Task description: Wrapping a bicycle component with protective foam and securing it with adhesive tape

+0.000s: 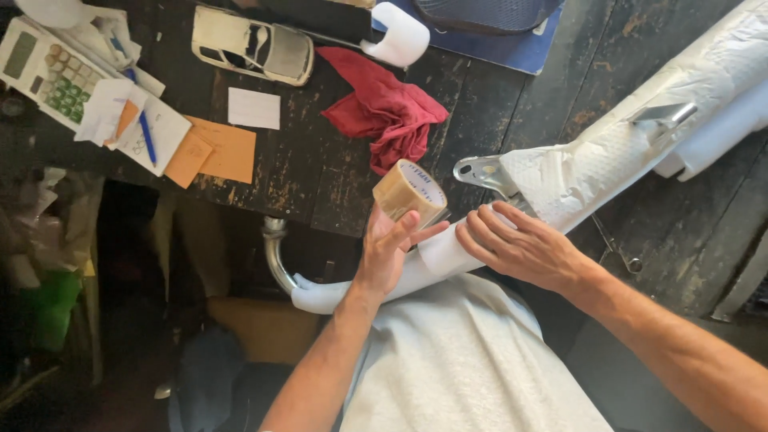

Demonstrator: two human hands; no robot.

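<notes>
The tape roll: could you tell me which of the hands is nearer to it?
Left. The left hand holds the tape roll at its fingertips; the right hand rests on the wrapped pipe beside it.

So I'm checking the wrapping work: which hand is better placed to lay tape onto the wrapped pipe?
Probably the left hand: it holds the tape roll right beside the wrapped pipe. The right hand lies flat on the wrapping, seemingly pinning it.
</notes>
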